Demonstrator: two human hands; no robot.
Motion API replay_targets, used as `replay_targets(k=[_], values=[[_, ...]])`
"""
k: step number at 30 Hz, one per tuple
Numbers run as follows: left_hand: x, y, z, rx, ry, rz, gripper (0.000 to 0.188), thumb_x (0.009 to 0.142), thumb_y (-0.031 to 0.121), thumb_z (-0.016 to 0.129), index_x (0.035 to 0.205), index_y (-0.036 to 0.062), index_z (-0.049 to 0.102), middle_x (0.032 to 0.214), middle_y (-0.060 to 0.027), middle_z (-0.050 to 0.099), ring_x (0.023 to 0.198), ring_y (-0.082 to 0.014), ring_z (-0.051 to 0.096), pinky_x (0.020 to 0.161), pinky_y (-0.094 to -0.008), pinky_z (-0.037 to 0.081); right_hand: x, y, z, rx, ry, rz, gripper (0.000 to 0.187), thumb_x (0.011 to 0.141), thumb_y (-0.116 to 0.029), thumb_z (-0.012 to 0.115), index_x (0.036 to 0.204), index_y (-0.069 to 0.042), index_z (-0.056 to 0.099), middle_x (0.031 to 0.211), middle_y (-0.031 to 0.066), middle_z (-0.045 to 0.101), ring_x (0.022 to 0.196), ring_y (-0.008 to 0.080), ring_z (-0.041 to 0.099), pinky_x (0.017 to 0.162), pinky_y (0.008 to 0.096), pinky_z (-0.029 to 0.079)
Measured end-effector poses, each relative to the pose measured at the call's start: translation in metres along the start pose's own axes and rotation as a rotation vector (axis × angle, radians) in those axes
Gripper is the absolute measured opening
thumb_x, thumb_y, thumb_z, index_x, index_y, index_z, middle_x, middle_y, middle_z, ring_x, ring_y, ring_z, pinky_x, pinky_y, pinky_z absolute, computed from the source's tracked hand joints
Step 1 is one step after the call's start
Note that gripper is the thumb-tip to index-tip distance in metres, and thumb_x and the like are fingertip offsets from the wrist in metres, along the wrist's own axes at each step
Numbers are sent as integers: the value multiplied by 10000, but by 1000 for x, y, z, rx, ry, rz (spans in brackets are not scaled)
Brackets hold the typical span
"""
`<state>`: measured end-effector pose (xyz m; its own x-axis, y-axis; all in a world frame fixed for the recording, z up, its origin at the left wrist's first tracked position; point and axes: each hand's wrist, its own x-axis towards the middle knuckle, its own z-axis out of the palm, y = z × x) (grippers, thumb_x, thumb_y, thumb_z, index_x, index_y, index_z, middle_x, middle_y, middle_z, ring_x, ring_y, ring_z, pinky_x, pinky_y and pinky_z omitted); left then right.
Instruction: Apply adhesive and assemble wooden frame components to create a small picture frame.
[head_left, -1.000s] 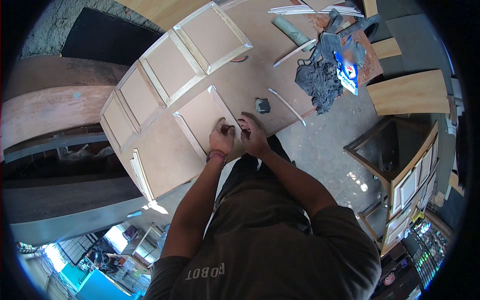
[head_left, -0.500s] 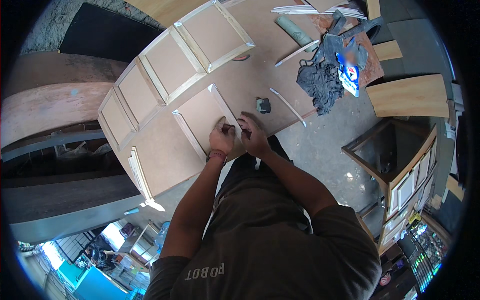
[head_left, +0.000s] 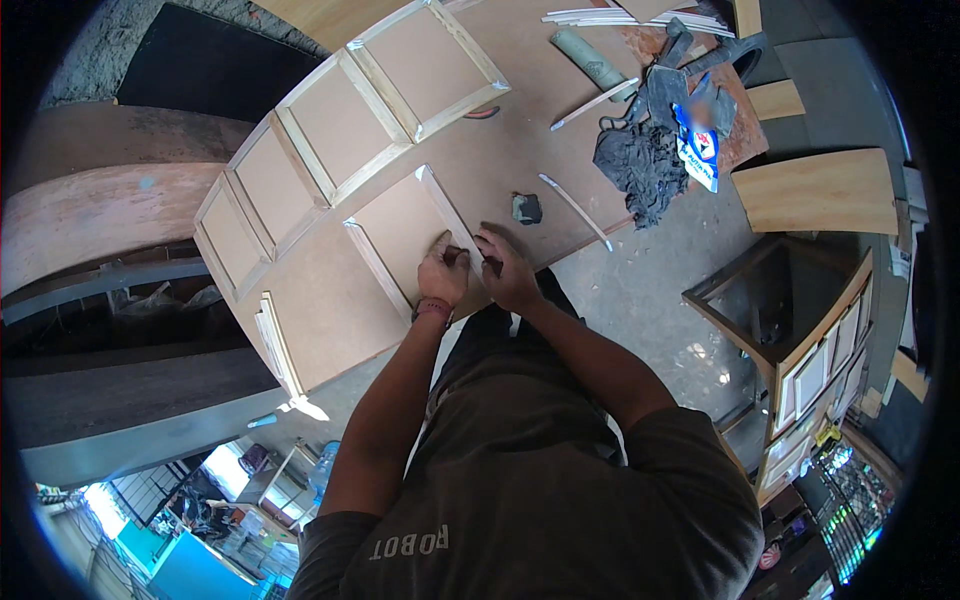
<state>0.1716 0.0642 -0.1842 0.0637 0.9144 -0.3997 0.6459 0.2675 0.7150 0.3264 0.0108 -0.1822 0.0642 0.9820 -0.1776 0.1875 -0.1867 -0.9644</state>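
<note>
Both my hands are close together at the near edge of a brown board (head_left: 310, 330). Between them runs a pale wooden strip (head_left: 446, 207) with a whitish far end, lying slanted on the board. My left hand (head_left: 442, 275) is closed at the strip's left side, its fingertips against it. From the right side my right hand (head_left: 510, 275) holds the same strip with curled fingers. What lies under the fingers is partly hidden. A second pale strip (head_left: 378, 268) lies to the left. Beyond my right hand sits a small dark grey-green block (head_left: 526, 208).
A pale wooden frame with several panels (head_left: 345, 120) lies on the far side. Loose strips (head_left: 278, 345) are stacked at left. A green roll (head_left: 590, 62), a dark crumpled cloth (head_left: 640, 170) and a blue-white packet (head_left: 698, 150) lie at far right. A glass-topped cabinet (head_left: 790, 300) stands on the right.
</note>
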Motion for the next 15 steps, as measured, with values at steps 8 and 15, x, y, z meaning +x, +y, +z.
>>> replay_targets(k=[8, 15], values=[[0, -6, 3, -13, 42, 70, 509, 823, 147, 725, 1314, 48, 637, 945, -135, 747, 847, -270, 727, 826, -379, 570, 0, -1, -3, -18, -5, -55, 584, 894, 5, 535, 1461, 7, 397, 1362, 216, 608, 1276, 295, 596, 1042, 371, 475], [-4, 7, -2, 15, -11, 6, 502, 857, 105, 703, 1340, 11, 604, 964, -129, 748, 880, -211, 718, 850, -329, 559, -2, 5, -2, -59, -13, -40, 591, 893, 4, 542, 1466, -2, 400, 1360, 211, 611, 1260, 288, 610, 1020, 363, 491]])
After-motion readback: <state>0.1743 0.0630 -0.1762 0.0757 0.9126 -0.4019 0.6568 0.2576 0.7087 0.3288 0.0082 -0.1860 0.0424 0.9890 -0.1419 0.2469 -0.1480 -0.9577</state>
